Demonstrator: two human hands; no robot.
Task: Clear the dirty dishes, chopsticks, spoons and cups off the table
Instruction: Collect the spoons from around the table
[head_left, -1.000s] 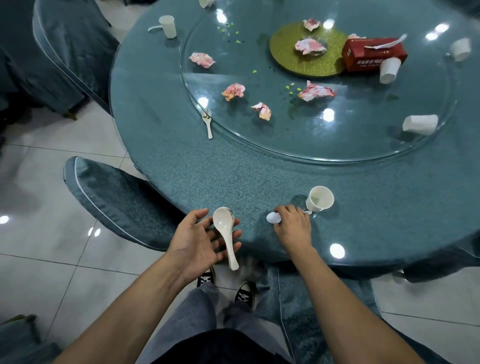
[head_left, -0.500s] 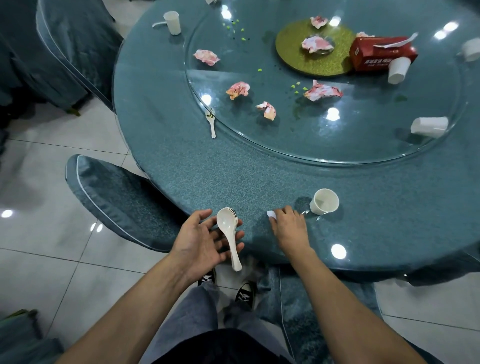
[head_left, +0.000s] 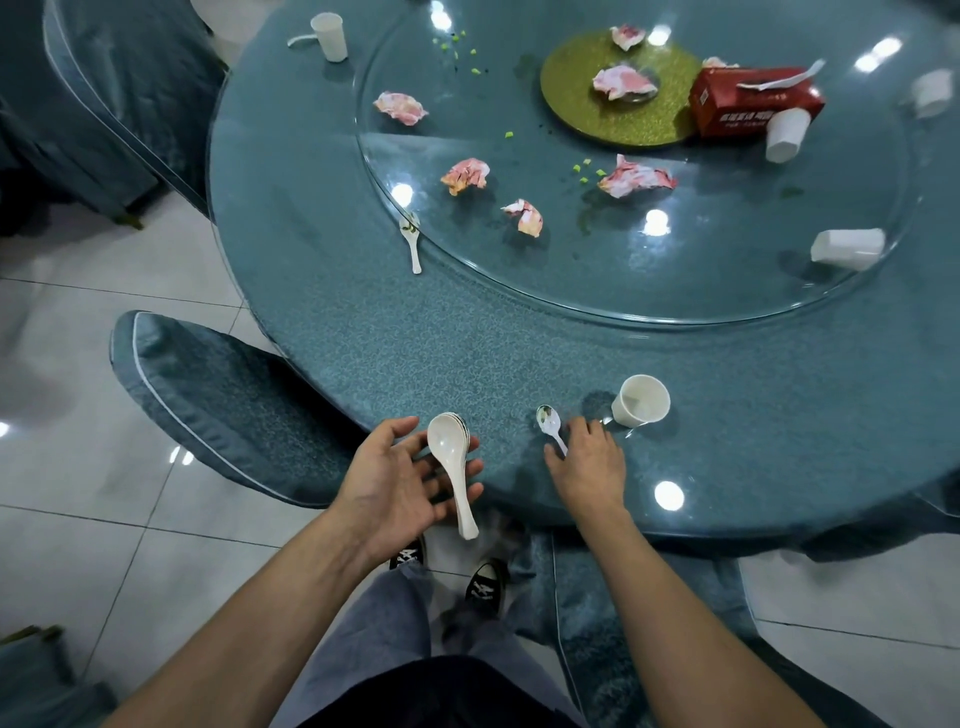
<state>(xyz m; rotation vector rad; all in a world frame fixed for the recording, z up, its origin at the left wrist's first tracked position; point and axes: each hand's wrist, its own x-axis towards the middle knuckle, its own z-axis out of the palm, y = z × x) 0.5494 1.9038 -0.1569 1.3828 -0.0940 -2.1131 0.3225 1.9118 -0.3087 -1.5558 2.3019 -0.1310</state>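
My left hand (head_left: 400, 478) is held palm up just off the table's near edge, and a stack of white soup spoons (head_left: 449, 457) lies across its straight fingers; the thumb stays off them. My right hand (head_left: 587, 462) rests on the teal table (head_left: 467, 358) and pinches the handle of a small white spoon (head_left: 547, 418), whose bowl points away from me. A white cup (head_left: 641, 400) sits tilted just right of that hand. Another spoon (head_left: 410, 239) lies at the rim of the glass turntable (head_left: 675, 296).
More white cups lie around: one far left (head_left: 330, 36), one by the red tissue box (head_left: 753, 101), one on its side at right (head_left: 849, 249). Crumpled napkins (head_left: 467, 174) and a gold plate (head_left: 618, 119) are on the turntable. A covered chair (head_left: 218, 410) stands left.
My right hand has taken the small spoon by its handle and turned it, so its bowl now shows beyond the fingers. My left hand keeps the spoon stack in place.
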